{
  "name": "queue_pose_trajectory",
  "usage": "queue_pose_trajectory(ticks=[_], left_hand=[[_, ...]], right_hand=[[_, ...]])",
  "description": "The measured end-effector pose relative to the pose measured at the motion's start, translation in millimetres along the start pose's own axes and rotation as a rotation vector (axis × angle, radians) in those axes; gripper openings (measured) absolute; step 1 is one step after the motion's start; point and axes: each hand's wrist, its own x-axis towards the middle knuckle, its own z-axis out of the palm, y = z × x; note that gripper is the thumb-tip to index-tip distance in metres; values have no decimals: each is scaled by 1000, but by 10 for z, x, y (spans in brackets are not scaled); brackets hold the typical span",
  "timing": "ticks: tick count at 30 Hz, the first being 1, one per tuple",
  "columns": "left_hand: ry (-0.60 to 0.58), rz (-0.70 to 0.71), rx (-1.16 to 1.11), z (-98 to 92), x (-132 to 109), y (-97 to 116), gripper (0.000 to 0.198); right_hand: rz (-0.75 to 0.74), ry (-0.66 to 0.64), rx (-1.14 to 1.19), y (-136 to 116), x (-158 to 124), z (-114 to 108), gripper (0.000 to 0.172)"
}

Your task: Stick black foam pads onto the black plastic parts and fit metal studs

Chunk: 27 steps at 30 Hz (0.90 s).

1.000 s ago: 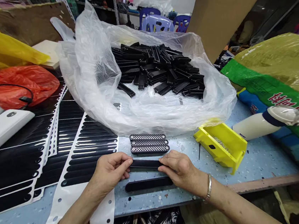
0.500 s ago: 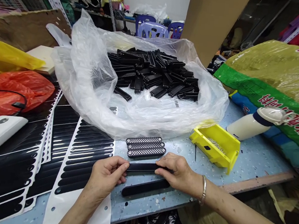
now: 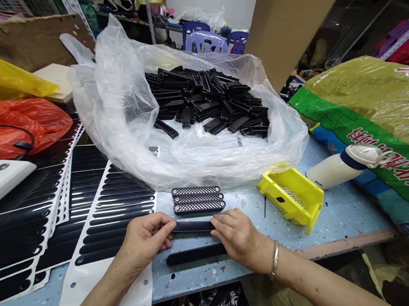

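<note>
A long black plastic strip [image 3: 193, 227] lies across the blue speckled table [image 3: 332, 217]. My left hand [image 3: 146, 239] pinches its left end. My right hand [image 3: 236, 234] lies over its right end with the fingers pressed down on it. A second black strip [image 3: 194, 254] rests just below, partly under my right hand. Three grid-patterned black strips [image 3: 197, 199] lie side by side just beyond my hands.
A clear plastic bag [image 3: 128, 111] holds a heap of black parts [image 3: 210, 100]. Sheets of black stickers [image 3: 117, 217] lie at the left. A yellow bin [image 3: 291, 196], a white bottle [image 3: 342, 165], a green-yellow sack [image 3: 378, 103] and a red bag [image 3: 21, 121] surround the spot.
My hands stay on the same black strip. My right hand has slid a little leftward along it. The view has shifted slightly.
</note>
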Motion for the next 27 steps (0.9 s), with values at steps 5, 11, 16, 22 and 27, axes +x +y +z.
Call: queue_pose_trajectory(ticks=[5, 11, 16, 22, 27], left_hand=[[0, 12, -6, 0, 2, 13, 27], [15, 6, -33, 18, 14, 25, 26], [30, -14, -60, 32, 15, 59, 25], [6, 13, -14, 42, 24, 38, 21], [-23, 69, 19, 17, 38, -25, 20]], right_hand=[[139, 79, 193, 74, -47, 37, 17], [328, 58, 199, 63, -142, -4, 21], [594, 126, 234, 13, -245, -191, 26], [964, 108, 609, -90, -94, -65, 28], [1062, 123, 791, -33, 22, 71, 24]])
